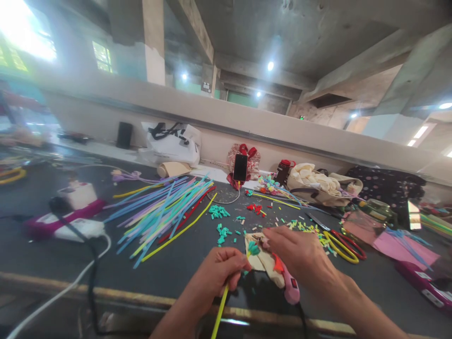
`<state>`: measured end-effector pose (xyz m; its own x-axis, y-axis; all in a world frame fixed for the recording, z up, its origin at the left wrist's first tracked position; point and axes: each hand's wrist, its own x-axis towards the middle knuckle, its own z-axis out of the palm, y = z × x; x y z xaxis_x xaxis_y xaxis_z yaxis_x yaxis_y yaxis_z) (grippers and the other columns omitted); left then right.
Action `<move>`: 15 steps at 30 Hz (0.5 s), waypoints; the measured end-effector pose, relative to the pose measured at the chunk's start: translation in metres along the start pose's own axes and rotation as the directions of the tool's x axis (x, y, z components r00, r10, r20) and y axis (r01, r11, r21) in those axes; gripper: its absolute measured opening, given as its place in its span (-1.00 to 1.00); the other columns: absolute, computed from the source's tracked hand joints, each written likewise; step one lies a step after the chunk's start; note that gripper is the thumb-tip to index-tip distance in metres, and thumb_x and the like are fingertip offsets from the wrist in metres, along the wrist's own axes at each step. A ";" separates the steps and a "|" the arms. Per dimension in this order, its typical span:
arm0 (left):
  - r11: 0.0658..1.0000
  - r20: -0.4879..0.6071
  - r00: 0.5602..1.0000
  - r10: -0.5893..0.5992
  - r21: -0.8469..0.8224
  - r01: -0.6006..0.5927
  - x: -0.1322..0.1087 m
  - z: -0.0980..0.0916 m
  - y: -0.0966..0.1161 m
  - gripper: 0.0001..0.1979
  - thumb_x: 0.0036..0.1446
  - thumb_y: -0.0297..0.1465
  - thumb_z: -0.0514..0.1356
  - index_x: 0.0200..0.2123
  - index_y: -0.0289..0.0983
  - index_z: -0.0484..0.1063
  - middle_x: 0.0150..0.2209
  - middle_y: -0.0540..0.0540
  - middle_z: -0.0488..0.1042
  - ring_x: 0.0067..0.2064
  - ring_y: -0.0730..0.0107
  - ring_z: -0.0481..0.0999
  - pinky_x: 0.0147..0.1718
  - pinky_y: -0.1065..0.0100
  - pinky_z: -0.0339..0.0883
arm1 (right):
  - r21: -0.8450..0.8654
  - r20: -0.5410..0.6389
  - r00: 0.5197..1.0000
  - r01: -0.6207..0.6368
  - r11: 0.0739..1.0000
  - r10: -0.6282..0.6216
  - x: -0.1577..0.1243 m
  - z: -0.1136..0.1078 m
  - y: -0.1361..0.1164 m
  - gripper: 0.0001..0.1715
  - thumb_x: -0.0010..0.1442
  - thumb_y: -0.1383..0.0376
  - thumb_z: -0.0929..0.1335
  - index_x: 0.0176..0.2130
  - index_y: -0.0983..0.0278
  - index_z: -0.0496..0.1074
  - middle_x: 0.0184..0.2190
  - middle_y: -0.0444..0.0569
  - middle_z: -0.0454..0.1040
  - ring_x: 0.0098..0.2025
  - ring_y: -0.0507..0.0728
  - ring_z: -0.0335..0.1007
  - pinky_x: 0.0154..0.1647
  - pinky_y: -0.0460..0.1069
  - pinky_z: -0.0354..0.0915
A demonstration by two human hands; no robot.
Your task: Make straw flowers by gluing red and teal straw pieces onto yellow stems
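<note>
My left hand (223,269) pinches a yellow chenille stem (221,308) near its upper end, and the rest of the stem hangs down towards the table's front edge. At the stem's tip sits a small cluster of teal pieces (253,248). My right hand (300,252) is closed over the body of a pink glue gun (291,286), hiding most of it. The gun's orange trigger (278,263) and metal nozzle show, the nozzle close to the teal cluster. Beneath both lies a folded cream cloth (261,262).
Long coloured chenille stems (165,212) lie fanned out on the left. Short teal pieces (219,212), red pieces (254,208) and yellow pieces (303,227) are scattered ahead. Scissors (341,246) rest at right. A phone (240,167) stands behind; a power strip (70,221) lies left.
</note>
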<state>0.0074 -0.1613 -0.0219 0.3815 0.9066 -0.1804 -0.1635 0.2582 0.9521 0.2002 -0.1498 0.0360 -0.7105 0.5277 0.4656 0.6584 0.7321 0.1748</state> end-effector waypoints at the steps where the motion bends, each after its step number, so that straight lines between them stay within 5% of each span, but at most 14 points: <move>1: 1.000 -0.012 1.000 0.017 -0.022 -0.017 -0.001 0.000 -0.001 -0.75 -0.08 -0.25 0.13 -0.57 -0.34 0.41 -0.84 0.12 0.23 -0.81 0.70 -0.07 -0.79 0.52 -0.30 | 0.070 -0.051 0.996 -0.064 0.995 0.068 -0.003 0.000 -0.001 -0.75 0.19 0.38 0.18 -0.15 0.30 0.34 -0.31 0.01 0.46 -0.32 0.06 0.39 -0.43 -0.11 0.25; 4: 0.993 -0.091 0.992 0.085 -0.078 -0.092 -0.005 0.001 -0.004 -0.74 -0.13 -0.23 0.18 -0.57 -0.35 0.42 -0.80 0.09 0.28 -0.80 0.72 -0.06 -0.78 0.53 -0.30 | 0.382 -0.081 0.951 -0.246 0.891 0.297 -0.011 0.005 -0.013 -0.75 0.18 0.37 0.18 -0.17 0.28 0.35 -0.27 -0.01 0.46 -0.26 0.04 0.38 -0.29 -0.12 0.27; 8: 0.978 -0.192 0.975 0.107 -0.154 -0.138 -0.008 0.005 -0.003 -0.73 -0.23 -0.25 0.26 -0.67 -0.35 0.36 -0.78 0.08 0.28 -0.77 0.72 -0.03 -0.76 0.54 -0.25 | 0.625 0.079 0.871 -0.423 0.656 0.485 -0.011 0.018 -0.039 -0.77 0.13 0.31 0.24 -0.18 0.22 0.39 -0.36 -0.10 0.45 -0.48 0.00 0.34 -0.44 -0.12 0.26; 15: 0.942 -0.186 0.970 0.160 -0.265 -0.206 -0.016 0.006 0.005 -0.77 -0.32 -0.33 0.33 -0.70 -0.36 0.38 -0.72 0.05 0.34 -0.66 0.60 0.23 -0.62 0.52 0.02 | 0.860 0.159 0.787 -0.407 0.308 0.596 0.003 0.038 -0.062 -0.76 0.05 0.24 0.28 -0.26 0.25 0.44 -0.46 -0.08 0.44 -0.59 0.00 0.30 -0.60 -0.12 0.23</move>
<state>0.0062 -0.1767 -0.0122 0.1749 0.9822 -0.0683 -0.4740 0.1449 0.8685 0.1477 -0.1770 -0.0066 -0.2067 0.9201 0.3328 0.2776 0.3814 -0.8818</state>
